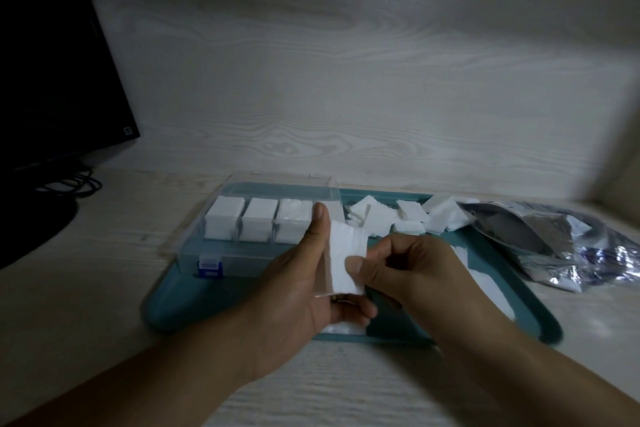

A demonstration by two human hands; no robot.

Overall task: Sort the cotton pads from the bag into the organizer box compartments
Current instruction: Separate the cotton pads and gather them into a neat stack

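Two hands: both meet at centre frame, over the tray's near half, sharing one stack of pads.
Left hand: palm turned up and rightward, thumb straight up along the stack's left edge, fingers curled under its lower end; it holds the stack.
Right hand: comes in from the lower right, knuckles up, thumb tip pressed on the stack's lower right corner, other fingers curled behind; it pinches the same stack.
Stack: white, rectangular, long axis running up and down the frame, top tilted slightly left, flat face toward the camera.
Box: clear, on the tray's left part, just left of and behind the left thumb; three compartments in its far row are filled with upright pads; blue latch on the near wall.
Loose pads: scattered on the tray's far right, behind the right hand; more lie under the right wrist.
Tray: teal, on a pale wood-grain desk.
Bag: crumpled, silvery, right of the tray, its mouth overlapping the rim.
Monitor: dark, upper left, cables below it.
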